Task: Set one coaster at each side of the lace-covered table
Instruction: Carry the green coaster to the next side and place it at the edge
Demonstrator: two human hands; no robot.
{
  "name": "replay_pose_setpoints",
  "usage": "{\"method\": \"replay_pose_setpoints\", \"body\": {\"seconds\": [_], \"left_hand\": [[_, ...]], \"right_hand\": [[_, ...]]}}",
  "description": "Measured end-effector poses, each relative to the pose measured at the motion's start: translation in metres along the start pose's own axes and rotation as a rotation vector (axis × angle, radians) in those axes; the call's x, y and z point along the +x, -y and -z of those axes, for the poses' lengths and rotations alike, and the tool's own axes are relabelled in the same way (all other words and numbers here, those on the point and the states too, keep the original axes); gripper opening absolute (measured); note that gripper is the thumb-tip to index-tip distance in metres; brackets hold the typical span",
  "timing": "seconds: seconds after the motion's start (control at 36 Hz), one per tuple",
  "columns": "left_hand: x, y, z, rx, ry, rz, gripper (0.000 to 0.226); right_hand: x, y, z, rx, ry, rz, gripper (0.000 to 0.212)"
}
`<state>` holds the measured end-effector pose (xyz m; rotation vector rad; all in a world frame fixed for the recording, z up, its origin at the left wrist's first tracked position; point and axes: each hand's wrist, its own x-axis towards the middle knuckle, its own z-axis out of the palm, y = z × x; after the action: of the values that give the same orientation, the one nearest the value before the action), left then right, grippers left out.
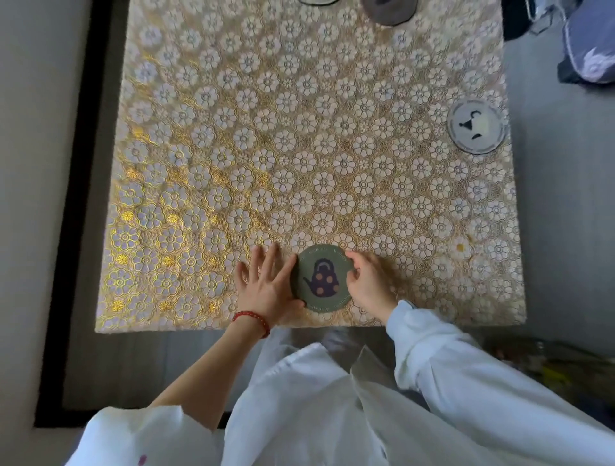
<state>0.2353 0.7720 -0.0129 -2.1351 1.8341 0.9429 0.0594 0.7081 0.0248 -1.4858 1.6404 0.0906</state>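
A round green coaster (pixel 321 277) with a dark spotted teapot picture lies flat on the lace-covered table (pixel 299 133), close to the near edge. My left hand (pixel 266 282) rests flat on the lace with fingers spread, its thumb side against the coaster's left rim. My right hand (pixel 367 282) pinches the coaster's right rim with curled fingers. A pale grey coaster (pixel 476 125) lies at the right edge. Two more round coasters show at the far edge, one dark-rimmed (pixel 317 2), one brownish grey (pixel 389 11), both cut off by the frame.
The table has straight edges on all sides with grey floor around it. A black strip (pixel 71 199) runs along the floor at the left. A bluish bundle (pixel 589 46) lies on the floor at the far right. My white sleeves and clothing fill the bottom of the view.
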Motion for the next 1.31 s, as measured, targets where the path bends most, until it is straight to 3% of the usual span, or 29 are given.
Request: {"method": "replay_pose_setpoints", "body": {"seconds": [0.28,0.78,1.31], "left_hand": [[-0.001,0.000,-0.003,0.047,0.011,-0.004,0.109],[-0.005,-0.004,0.006,0.005,0.000,0.001,0.095],[-0.006,0.002,0.008,0.033,0.047,-0.032,0.100]], "right_hand": [[-0.001,0.002,0.002,0.005,0.018,-0.015,0.041],[-0.008,-0.001,-0.001,0.008,0.026,0.016,0.043],[-0.009,0.000,0.002,-0.154,0.073,0.077,0.047]]}}
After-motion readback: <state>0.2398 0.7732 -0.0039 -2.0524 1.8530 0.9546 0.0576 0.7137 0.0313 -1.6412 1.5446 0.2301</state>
